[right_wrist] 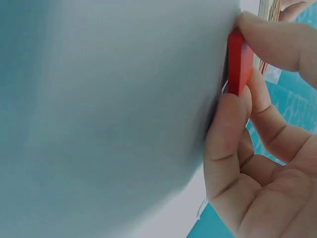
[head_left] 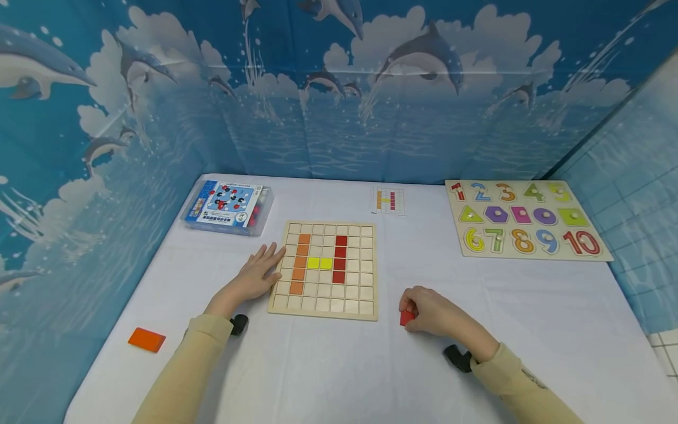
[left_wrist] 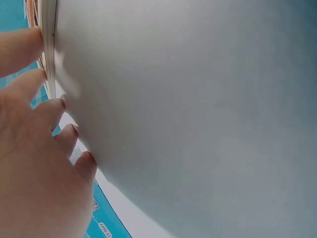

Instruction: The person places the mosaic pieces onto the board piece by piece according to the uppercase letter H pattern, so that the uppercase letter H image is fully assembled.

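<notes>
A wooden grid board lies on the white table in the head view. On it stand a column of orange squares, two yellow squares and a column of dark red squares. My left hand rests at the board's left edge with fingers spread. In the left wrist view its thumb and index fingertip touch the board's side. To the right of the board, my right hand pinches a red tile between thumb and fingers, low over the cloth.
At the back left lies a plastic case with a molecule picture. A small pattern card sits behind the board. The number and shape puzzle lies at the back right. An orange block is near the left table edge.
</notes>
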`<state>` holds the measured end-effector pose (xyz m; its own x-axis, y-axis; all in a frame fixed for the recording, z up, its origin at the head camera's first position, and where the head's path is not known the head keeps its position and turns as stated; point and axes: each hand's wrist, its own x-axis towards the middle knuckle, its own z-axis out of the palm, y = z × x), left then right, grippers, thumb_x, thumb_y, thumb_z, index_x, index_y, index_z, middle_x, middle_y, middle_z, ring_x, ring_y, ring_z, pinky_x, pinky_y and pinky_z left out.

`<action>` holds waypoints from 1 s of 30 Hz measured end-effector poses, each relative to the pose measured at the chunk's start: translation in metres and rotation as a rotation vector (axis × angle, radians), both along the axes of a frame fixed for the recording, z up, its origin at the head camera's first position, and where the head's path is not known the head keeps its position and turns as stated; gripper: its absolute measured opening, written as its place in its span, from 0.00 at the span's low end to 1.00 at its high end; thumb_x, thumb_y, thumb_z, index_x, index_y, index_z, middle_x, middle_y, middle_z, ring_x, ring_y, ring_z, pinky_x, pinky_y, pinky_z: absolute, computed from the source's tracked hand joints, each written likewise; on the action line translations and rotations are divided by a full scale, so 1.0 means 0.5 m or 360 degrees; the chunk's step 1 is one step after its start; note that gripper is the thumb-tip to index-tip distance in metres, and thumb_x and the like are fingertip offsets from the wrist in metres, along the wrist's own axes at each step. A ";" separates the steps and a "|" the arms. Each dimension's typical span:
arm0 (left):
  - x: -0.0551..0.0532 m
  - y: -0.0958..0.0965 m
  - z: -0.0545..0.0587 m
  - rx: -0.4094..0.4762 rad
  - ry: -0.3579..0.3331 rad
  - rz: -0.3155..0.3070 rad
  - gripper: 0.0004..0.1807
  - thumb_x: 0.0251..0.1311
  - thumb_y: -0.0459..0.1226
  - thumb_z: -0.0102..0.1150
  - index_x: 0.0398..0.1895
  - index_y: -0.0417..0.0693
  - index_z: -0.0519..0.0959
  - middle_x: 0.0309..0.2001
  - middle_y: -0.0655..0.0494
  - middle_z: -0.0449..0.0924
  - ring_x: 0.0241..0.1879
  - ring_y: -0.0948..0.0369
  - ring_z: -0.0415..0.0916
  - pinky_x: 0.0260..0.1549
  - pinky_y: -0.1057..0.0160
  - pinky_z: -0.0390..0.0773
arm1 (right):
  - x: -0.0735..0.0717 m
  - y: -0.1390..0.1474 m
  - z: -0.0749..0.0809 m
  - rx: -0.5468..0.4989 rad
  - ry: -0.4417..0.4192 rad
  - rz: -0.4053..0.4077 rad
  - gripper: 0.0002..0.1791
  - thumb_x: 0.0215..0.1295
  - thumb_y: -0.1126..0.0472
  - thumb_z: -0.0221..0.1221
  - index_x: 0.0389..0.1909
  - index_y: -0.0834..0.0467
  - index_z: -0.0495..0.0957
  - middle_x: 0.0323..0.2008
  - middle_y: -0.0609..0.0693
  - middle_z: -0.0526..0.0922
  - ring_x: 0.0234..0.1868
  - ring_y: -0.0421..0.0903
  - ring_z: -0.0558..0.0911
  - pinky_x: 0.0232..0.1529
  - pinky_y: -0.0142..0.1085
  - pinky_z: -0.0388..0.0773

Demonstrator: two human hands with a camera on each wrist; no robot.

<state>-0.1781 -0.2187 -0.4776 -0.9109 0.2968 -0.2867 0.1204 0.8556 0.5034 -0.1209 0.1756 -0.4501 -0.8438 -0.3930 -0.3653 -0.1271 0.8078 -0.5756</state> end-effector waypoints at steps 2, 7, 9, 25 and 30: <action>0.000 0.000 0.000 0.0002 -0.0002 0.0004 0.36 0.72 0.40 0.48 0.79 0.50 0.49 0.80 0.43 0.37 0.79 0.43 0.29 0.76 0.40 0.32 | 0.000 0.000 0.000 -0.0005 -0.0002 0.0005 0.14 0.48 0.70 0.71 0.32 0.56 0.76 0.29 0.48 0.73 0.31 0.43 0.71 0.31 0.33 0.70; 0.001 0.000 0.000 -0.0006 0.0000 0.0004 0.36 0.72 0.40 0.48 0.79 0.50 0.49 0.80 0.43 0.37 0.79 0.43 0.29 0.76 0.40 0.32 | -0.003 0.004 0.002 -0.0048 -0.0023 0.0020 0.15 0.48 0.71 0.71 0.31 0.55 0.76 0.28 0.47 0.75 0.32 0.44 0.71 0.32 0.34 0.72; 0.001 0.001 0.000 -0.0008 0.0002 0.0003 0.36 0.72 0.40 0.48 0.79 0.50 0.49 0.80 0.43 0.37 0.79 0.43 0.29 0.76 0.40 0.32 | -0.006 0.006 0.003 -0.0078 -0.0046 0.0022 0.14 0.48 0.71 0.71 0.30 0.55 0.76 0.28 0.47 0.75 0.31 0.43 0.72 0.33 0.34 0.72; 0.001 -0.003 -0.005 -0.0019 0.0006 0.0003 0.36 0.72 0.40 0.48 0.79 0.51 0.49 0.80 0.44 0.37 0.79 0.44 0.29 0.76 0.40 0.32 | -0.088 -0.065 0.007 -0.0466 -0.0045 -0.0139 0.09 0.55 0.63 0.70 0.35 0.57 0.80 0.29 0.48 0.81 0.31 0.43 0.77 0.36 0.34 0.76; 0.001 0.000 -0.002 -0.0014 0.0009 -0.0005 0.36 0.72 0.40 0.48 0.79 0.50 0.49 0.80 0.43 0.37 0.79 0.43 0.29 0.76 0.39 0.32 | -0.103 -0.112 0.003 -0.0530 -0.0066 -0.0141 0.09 0.55 0.61 0.71 0.34 0.56 0.80 0.29 0.48 0.80 0.32 0.43 0.77 0.37 0.33 0.75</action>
<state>-0.1775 -0.2188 -0.4787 -0.9116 0.2972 -0.2841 0.1258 0.8595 0.4954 -0.1722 0.1196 -0.4485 -0.8672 -0.4224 -0.2638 -0.0361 0.5815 -0.8127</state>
